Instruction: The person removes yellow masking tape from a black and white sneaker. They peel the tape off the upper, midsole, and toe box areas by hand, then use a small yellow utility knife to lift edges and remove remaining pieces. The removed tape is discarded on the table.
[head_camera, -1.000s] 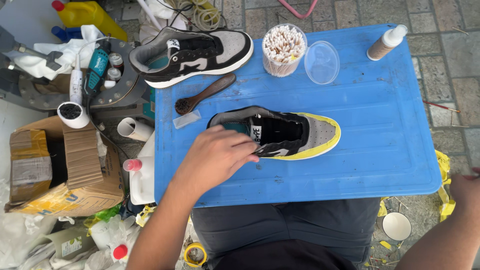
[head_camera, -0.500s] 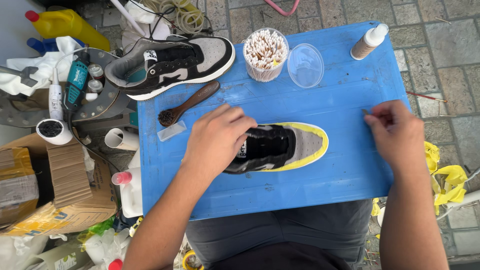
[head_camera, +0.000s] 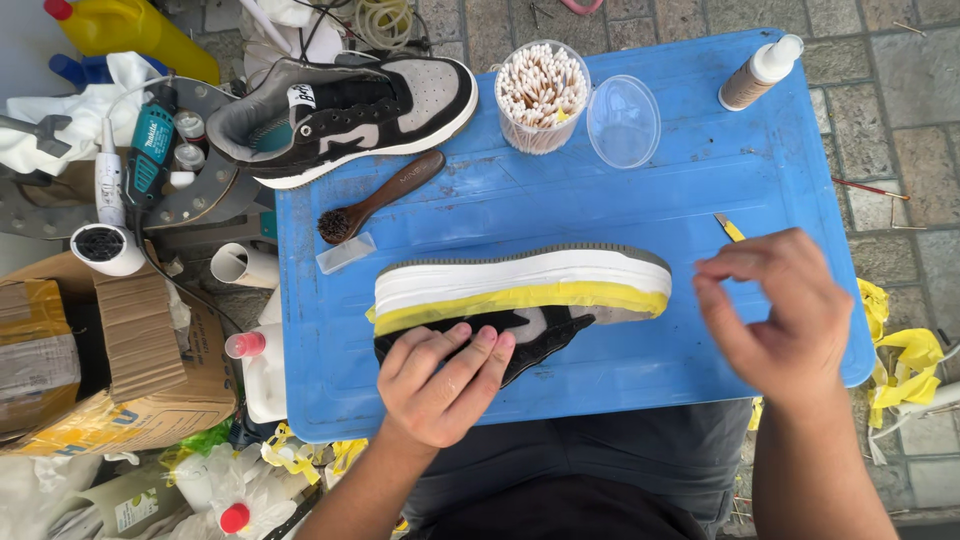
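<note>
Clutter of boxes, bottles and a power tool crowds the left edge beside a blue board, where a second shoe, brush and tub of cotton swabs sit within reach. Nearer, the left hand presses flat, fingers spread, on a shoe tipped on its side, steadying it so the yellow-taped sole faces up. The right hand hovers loosely curled near the toe, holding nothing.

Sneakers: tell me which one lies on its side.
The near sneaker, under the left hand, white sole facing up with yellow tape along it; the far sneaker sits upright.
</note>
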